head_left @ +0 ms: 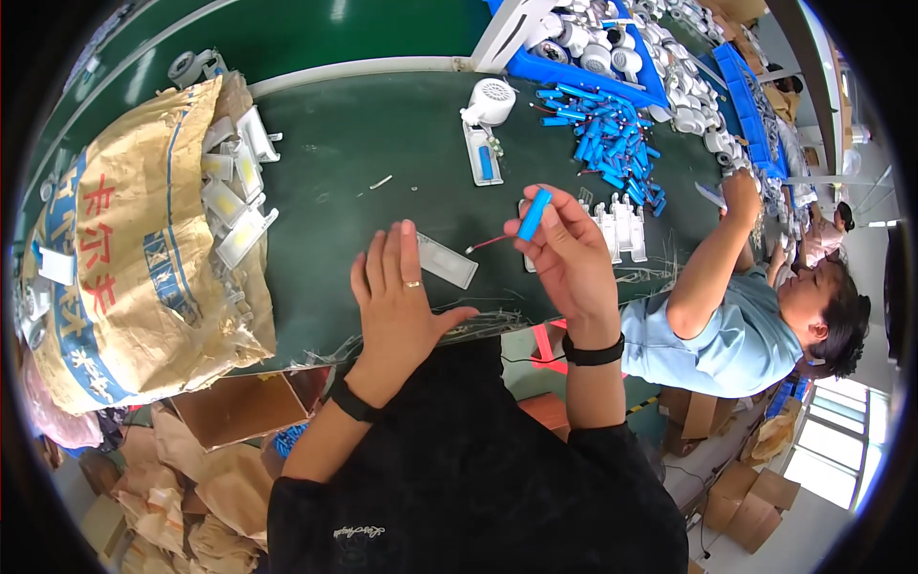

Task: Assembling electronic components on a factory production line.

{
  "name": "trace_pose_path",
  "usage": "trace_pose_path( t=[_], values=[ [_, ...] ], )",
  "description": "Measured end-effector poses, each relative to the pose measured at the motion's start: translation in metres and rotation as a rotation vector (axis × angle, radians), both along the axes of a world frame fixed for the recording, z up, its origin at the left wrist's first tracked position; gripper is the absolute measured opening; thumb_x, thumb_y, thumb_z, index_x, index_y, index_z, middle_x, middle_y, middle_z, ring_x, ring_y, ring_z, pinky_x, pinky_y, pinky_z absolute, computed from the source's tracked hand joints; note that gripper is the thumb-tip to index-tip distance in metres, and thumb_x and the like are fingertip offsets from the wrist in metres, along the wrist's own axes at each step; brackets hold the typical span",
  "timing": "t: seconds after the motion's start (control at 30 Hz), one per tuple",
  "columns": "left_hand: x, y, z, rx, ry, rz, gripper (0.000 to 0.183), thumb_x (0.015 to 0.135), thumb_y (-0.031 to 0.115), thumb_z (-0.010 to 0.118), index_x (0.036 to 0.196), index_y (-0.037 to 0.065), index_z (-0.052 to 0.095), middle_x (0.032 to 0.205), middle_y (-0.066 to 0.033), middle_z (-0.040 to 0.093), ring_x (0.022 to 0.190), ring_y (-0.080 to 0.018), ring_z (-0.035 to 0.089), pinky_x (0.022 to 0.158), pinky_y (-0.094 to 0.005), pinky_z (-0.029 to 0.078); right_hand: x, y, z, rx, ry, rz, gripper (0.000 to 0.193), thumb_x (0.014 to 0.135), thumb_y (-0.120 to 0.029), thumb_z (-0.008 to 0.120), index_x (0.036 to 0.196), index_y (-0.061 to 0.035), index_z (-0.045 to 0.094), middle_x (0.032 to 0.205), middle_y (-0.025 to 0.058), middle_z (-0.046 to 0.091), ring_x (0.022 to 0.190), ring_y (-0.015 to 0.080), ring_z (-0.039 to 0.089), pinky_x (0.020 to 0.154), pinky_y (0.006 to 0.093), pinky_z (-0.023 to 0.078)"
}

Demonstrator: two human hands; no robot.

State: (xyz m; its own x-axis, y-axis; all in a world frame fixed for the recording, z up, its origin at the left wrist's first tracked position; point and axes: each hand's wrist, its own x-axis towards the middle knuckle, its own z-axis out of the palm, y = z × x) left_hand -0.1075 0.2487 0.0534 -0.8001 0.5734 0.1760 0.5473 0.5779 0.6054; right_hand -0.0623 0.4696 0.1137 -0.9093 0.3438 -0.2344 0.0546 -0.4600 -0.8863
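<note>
1. The blue cylinder (535, 214) is a short, slim rod with a smooth, slightly shiny skin; it is up above the dark green counter (344, 143), tilted, its upper end leaning right.
2. A thin reddish lead (491, 242) runs left from it to a small whitish plug.
3. The right hand (581, 263) grips the cylinder between thumb and fingers.
4. The left hand (390, 311) holds nothing visible: palm down, fingers straight, thumb spread wide. Its index finger is at the left end of a pale casing (448, 262); whether it presses on it, I cannot tell.
5. The casing is a shallow, long rectangle, whitish and plastic-looking, lying flat on the counter.
6. Beyond, a white unit (491, 101) has a round, perforated head; a similar blue rod lies in its rectangular body.
7. To its right, more blue cylinders (604, 143) form a loose heap, with thin dark and reddish leads among them.
8. At left, white plastic pieces (229, 206) rest on a creased tan sack (134, 258) with a blue band.
</note>
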Motion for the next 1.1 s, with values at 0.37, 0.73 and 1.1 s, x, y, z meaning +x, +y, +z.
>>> trace_pose_path(
  t=[0.37, 0.73, 1.1],
  values=[
    [-0.037, -0.025, 0.03, 0.327, -0.917, 0.066, 0.083, 0.069, 0.015, 0.092, 0.143, 0.005, 0.056, 0.137, -0.015, 0.059, 0.126, -0.0312, 0.058, 0.103, -0.0409, 0.05, 0.015, -0.051, -0.035, 0.239, 0.121, 0.0, 0.019, 0.095, 0.01, 0.063, 0.111, -0.001, 0.062, 0.125, 0.0156, 0.067, 0.1, 0.0172, 0.069, 0.086, 0.0298, 0.057],
    [-0.068, -0.008, 0.014, 0.239, -0.262, -0.36, 0.049, 0.075, 0.009, 0.086, 0.122, 0.01, 0.072, 0.12, -0.0117, 0.069, 0.101, -0.03, 0.066, 0.09, -0.0374, 0.055, 0.031, -0.067, -0.064, 0.638, -0.042, -0.007, 0.03, 0.097, 0.006, 0.067, 0.127, 0.0004, 0.068, 0.119, 0.0074, 0.061, 0.104, 0.0172, 0.069, 0.088, 0.0259, 0.055],
    [-0.085, -0.009, -0.002, 0.157, -0.111, -0.326, 0.056, 0.072, 0.009, 0.087, 0.126, 0.011, 0.072, 0.131, -0.0057, 0.062, 0.119, -0.029, 0.057, 0.095, -0.0399, 0.053, 0.022, -0.067, -0.047, 1.058, -0.223, -0.12, 0.022, 0.087, -0.002, 0.079, 0.109, -0.0038, 0.077, 0.102, 0.0095, 0.072, 0.086, 0.0218, 0.069, 0.076, 0.0308, 0.055]
  ],
)
